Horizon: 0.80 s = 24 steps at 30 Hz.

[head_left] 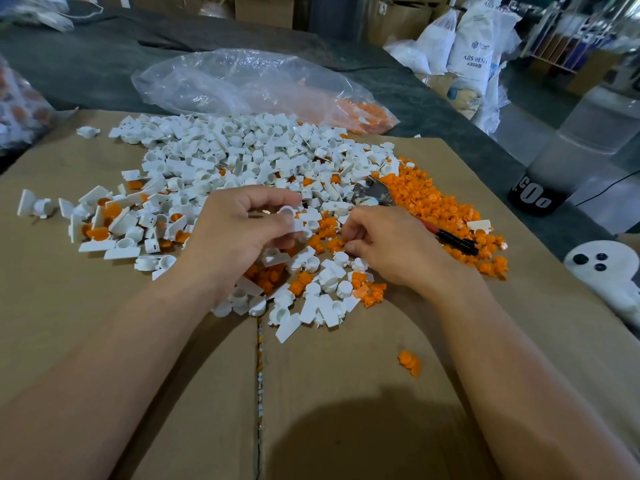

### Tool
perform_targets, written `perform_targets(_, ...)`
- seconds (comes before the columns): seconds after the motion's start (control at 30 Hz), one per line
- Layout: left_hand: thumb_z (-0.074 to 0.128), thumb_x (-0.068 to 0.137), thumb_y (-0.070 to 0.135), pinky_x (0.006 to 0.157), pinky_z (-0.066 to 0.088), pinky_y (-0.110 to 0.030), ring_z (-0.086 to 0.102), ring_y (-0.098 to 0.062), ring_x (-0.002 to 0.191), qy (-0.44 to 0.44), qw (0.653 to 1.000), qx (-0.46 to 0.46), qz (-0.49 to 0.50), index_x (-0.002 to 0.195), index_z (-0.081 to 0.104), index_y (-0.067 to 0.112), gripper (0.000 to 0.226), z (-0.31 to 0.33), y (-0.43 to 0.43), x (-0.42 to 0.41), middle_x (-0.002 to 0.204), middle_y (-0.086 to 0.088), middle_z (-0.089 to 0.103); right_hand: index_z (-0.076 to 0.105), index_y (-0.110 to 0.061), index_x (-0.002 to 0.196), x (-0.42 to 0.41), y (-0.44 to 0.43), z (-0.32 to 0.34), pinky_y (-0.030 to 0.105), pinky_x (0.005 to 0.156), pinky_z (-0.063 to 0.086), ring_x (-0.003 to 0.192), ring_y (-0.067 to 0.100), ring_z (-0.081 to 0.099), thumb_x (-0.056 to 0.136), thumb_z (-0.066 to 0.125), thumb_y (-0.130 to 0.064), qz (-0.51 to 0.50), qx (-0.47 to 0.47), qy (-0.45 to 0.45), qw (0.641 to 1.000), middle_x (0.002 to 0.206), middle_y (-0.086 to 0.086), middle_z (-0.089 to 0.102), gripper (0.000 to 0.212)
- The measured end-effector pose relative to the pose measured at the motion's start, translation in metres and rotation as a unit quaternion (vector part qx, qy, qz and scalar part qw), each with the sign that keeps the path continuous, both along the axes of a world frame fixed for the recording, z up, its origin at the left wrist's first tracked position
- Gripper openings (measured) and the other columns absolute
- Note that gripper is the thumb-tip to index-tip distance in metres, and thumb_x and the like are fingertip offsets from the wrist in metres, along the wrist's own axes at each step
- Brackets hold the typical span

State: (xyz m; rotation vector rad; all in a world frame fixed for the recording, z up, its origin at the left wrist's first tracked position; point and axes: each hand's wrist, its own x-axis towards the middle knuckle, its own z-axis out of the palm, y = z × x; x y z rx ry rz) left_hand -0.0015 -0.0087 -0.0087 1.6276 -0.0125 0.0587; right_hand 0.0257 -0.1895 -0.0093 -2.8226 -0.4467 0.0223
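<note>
White tabbed cap is pinched in the grip of the left hand; right hand, grip curled, touches orange plugs at 4 o'clock, hold unclear.

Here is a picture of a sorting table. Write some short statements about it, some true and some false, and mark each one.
1. The left hand holds a white part. True.
2. The right hand holds the pliers. False: the pliers lie on the pile, beyond that hand.
3. A clear bag lies at the far side of the pile. True.
4. The pile lies on a metal tray. False: it lies on cardboard.
5. One orange part lies alone on the cardboard, apart from the pile. True.
</note>
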Motion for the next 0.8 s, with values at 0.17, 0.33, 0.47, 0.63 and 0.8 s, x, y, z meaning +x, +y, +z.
perform_targets(0.17,0.068,0.074,-0.009,0.06,0.056,-0.019,0.063,-0.009,0.06,-0.015,0.999,0.029,0.008,0.079,0.064,0.017,0.027,-0.002,-0.001,0.0,0.074,-0.001,0.064,0.058,-0.021,0.106,0.0,0.0,-0.001,0.032,0.076,0.047,0.088,0.013,0.054,0.088,0.058,-0.014,0.009,0.018,-0.026,0.999,0.093,-0.004,0.059,0.019)
perform_targets(0.33,0.071,0.073,-0.005,0.063,0.053,-0.014,0.062,-0.003,0.067,-0.02,0.999,0.046,0.009,0.081,0.067,0.024,0.031,-0.003,0.001,0.002,0.079,0.004,0.067,0.062,-0.022,0.108,-0.003,0.003,0.007,0.004,0.072,0.037,0.077,0.0,0.048,0.088,0.058,-0.01,0.01,0.236,-0.075,0.969,0.087,-0.011,0.05,0.024)
perform_targets(0.47,0.072,0.073,-0.003,0.06,0.05,-0.011,0.061,-0.003,0.065,-0.023,0.999,0.042,0.016,0.08,0.068,0.023,0.027,-0.002,0.001,0.002,0.077,0.002,0.068,0.064,-0.028,0.085,-0.015,0.014,0.01,0.016,0.07,0.051,0.075,0.006,0.063,0.081,0.067,-0.004,0.04,0.418,-0.065,0.905,0.082,-0.01,0.065,0.025)
perform_targets(0.63,0.073,0.072,0.0,0.057,0.049,-0.013,0.061,-0.008,0.065,-0.028,0.998,0.053,0.005,0.081,0.07,0.02,0.022,-0.001,0.001,0.0,0.078,-0.003,0.07,0.067,-0.028,0.081,-0.022,0.029,0.006,0.015,0.069,0.052,0.072,0.0,0.065,0.077,0.071,-0.003,0.07,0.46,-0.075,0.882,0.077,-0.015,0.066,0.026)
perform_targets(0.8,0.075,0.069,0.001,0.058,0.047,-0.013,0.059,-0.008,0.067,-0.021,0.999,0.048,0.009,0.085,0.069,0.023,0.027,-0.002,0.001,0.003,0.077,0.0,0.065,0.069,-0.021,0.085,-0.02,0.033,0.0,0.014,0.07,0.052,0.073,-0.001,0.064,0.078,0.07,-0.006,0.057,0.416,-0.102,0.902,0.076,-0.02,0.063,0.017)
